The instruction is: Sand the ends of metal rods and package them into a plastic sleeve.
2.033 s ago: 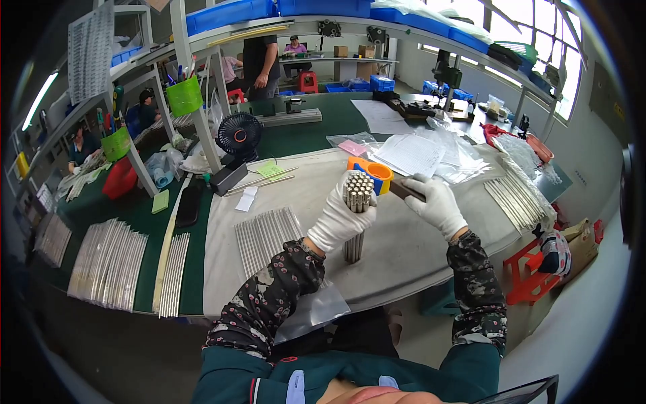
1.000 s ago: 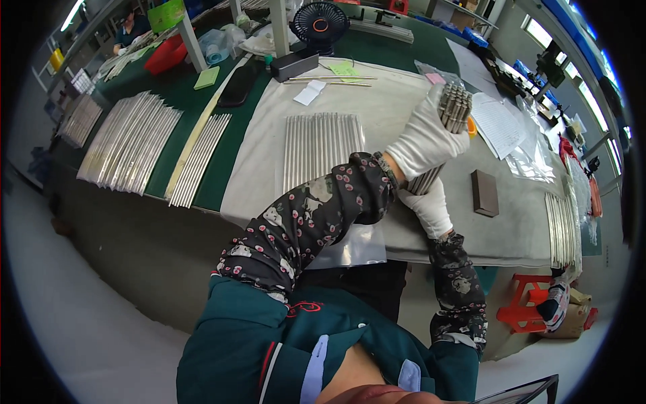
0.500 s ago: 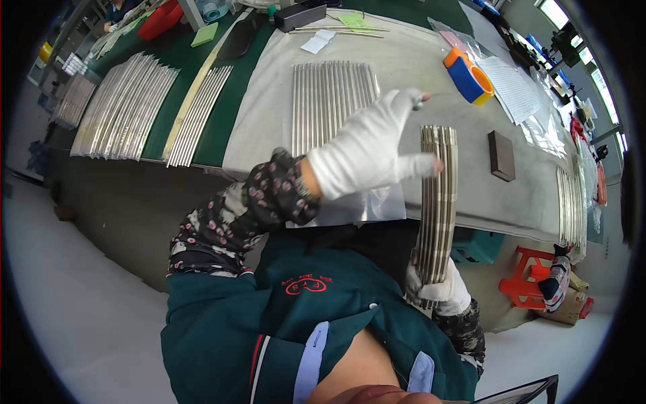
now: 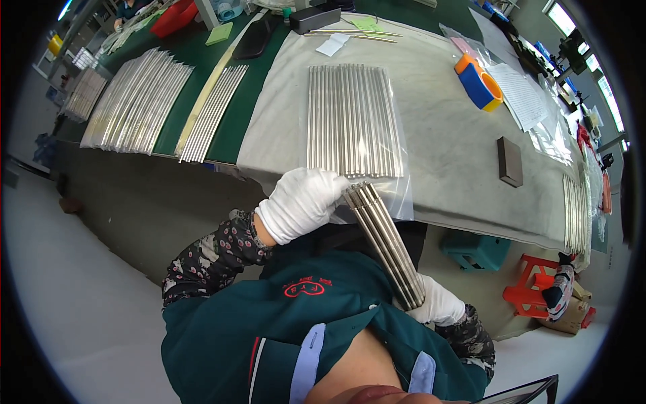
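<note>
A bundle of slim metal rods (image 4: 389, 246) slants across my lap, its upper end close to the table's front edge. My right hand (image 4: 441, 301), in a white glove, is closed around the bundle's lower end. My left hand (image 4: 303, 202), also gloved, has its fingers drawn together at the bundle's upper end; what they pinch, if anything, is hidden. Just beyond lies a clear plastic bag (image 4: 401, 198) with a flat row of silver rods (image 4: 353, 121) in or on it; which of the two I cannot tell.
Bagged rods (image 4: 138, 101) and a smaller row of rods (image 4: 214, 114) lie left. A dark block (image 4: 509, 161), a blue-orange tape dispenser (image 4: 479, 84) and paper sheets (image 4: 518, 94) are right. More rods (image 4: 575, 215) lie at the right edge. Teal (image 4: 476, 252) and red (image 4: 528, 289) stools stand below.
My left hand has drawn back toward me from over the row of rods, its fingers closing in. The bundle in my right hand has tilted, its upper end swinging left to my left hand.
</note>
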A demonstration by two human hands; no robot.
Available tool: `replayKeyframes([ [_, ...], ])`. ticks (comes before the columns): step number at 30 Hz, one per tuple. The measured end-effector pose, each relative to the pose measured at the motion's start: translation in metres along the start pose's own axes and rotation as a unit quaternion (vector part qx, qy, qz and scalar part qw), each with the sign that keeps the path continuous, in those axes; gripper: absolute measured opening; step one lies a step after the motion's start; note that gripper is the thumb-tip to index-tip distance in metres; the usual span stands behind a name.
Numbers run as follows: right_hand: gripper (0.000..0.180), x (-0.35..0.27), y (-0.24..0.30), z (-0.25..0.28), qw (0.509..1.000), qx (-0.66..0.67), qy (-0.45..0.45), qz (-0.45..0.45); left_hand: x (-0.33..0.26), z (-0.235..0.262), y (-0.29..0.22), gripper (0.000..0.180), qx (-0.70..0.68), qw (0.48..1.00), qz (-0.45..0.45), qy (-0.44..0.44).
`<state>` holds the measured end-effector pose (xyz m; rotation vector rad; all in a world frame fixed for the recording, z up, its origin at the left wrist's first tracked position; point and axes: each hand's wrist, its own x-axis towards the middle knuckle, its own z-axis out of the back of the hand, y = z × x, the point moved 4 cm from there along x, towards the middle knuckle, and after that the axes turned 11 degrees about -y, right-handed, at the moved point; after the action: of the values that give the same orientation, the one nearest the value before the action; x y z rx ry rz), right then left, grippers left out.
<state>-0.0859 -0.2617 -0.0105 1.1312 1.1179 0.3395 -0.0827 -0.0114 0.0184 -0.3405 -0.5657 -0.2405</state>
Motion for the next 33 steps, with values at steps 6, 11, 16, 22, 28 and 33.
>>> replayKeyframes([
  [6,0.038,0.005,-0.003,0.001,0.998,-0.008,0.037,-0.05,0.001,-0.004,0.009,0.008,-0.078,0.987,0.13,-0.049],
  [11,0.033,0.009,-0.007,0.0,0.998,0.013,0.041,-0.05,0.01,0.015,0.007,0.011,-0.115,0.972,0.09,-0.184],
  [16,0.028,0.015,-0.011,-0.003,0.995,0.044,0.046,-0.081,0.013,0.017,-0.019,0.024,-0.085,0.975,-0.11,-0.175],
  [22,0.035,0.036,0.028,-0.008,0.979,0.174,0.057,-0.087,-0.004,0.02,-0.015,0.036,-0.115,0.967,-0.145,-0.173],
  [28,0.027,0.085,0.085,-0.03,0.952,0.297,0.045,-0.058,0.005,0.017,-0.013,0.017,-0.152,0.96,-0.131,-0.197],
  [33,0.032,0.142,0.13,-0.012,0.869,-0.334,-0.087,0.355,0.009,0.018,-0.008,0.05,-0.204,0.934,-0.133,-0.26],
])
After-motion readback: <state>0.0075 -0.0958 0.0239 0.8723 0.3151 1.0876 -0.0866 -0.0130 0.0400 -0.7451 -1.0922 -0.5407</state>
